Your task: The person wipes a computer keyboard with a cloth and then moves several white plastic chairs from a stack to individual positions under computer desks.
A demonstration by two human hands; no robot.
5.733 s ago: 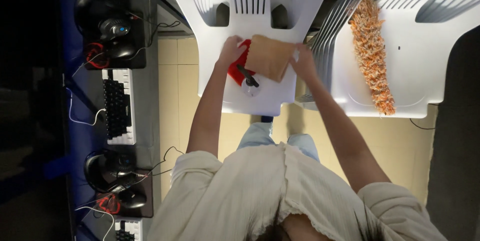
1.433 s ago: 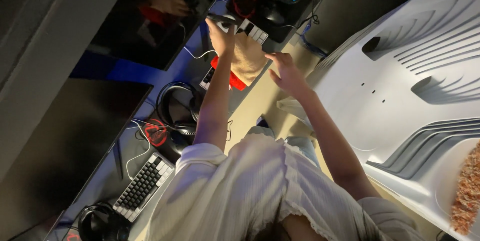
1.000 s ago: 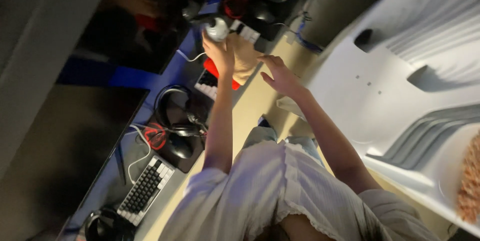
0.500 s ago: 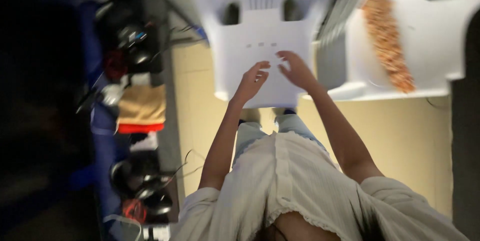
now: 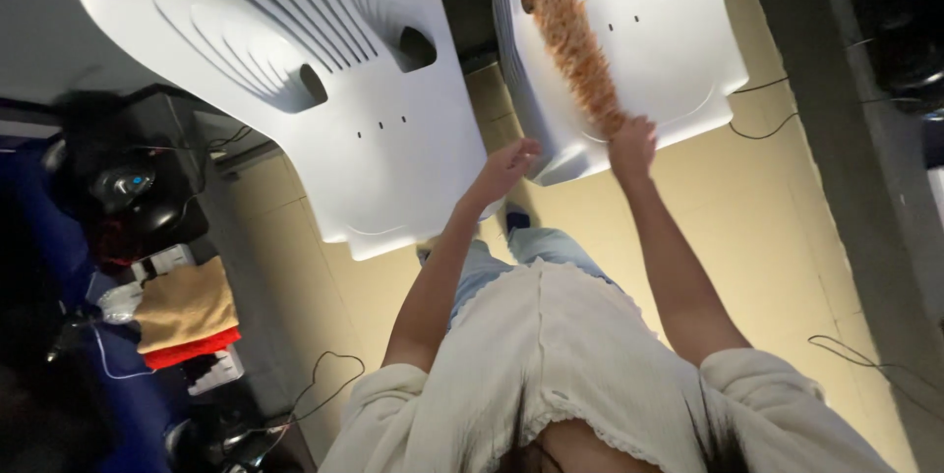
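A long orange-brown duster [image 5: 575, 35] was seen lying lengthwise on the seat of a white plastic chair [image 5: 669, 50], near that seat's left edge, its fluffy, speckled strands running from the upper part of the seat down to the front rim. The right hand [image 5: 632, 144] was closed around the duster's lower end, just at the chair's front edge, fingers curled into a grip. The left hand [image 5: 506, 168] was held loosely curled, partly open, with nothing in it, in the narrow gap between this chair and a second white plastic chair [image 5: 324, 89], close to the second chair's seat edge; contact could not be made out. The second chair's seat was bare, marked by ribbed slats, two oval openings and a few small slots. Between and below the chairs a stretch of beige tiled floor [image 5: 796, 227] was left open, crossed by thin black cables [image 5: 855, 350] on the right and another loop of cable at the lower left. The floor was bounded on the right by a dark grey unit [image 5: 885, 119] and on the left by a dark desk edge. On that dim desk a folded tan cloth [image 5: 187, 304] was laid over a red layer, beside a small white box [image 5: 172, 259] and black headphones [image 5: 123, 188]; no label could be read. Blue jeans and a cream crinkled blouse were seen below the arms.
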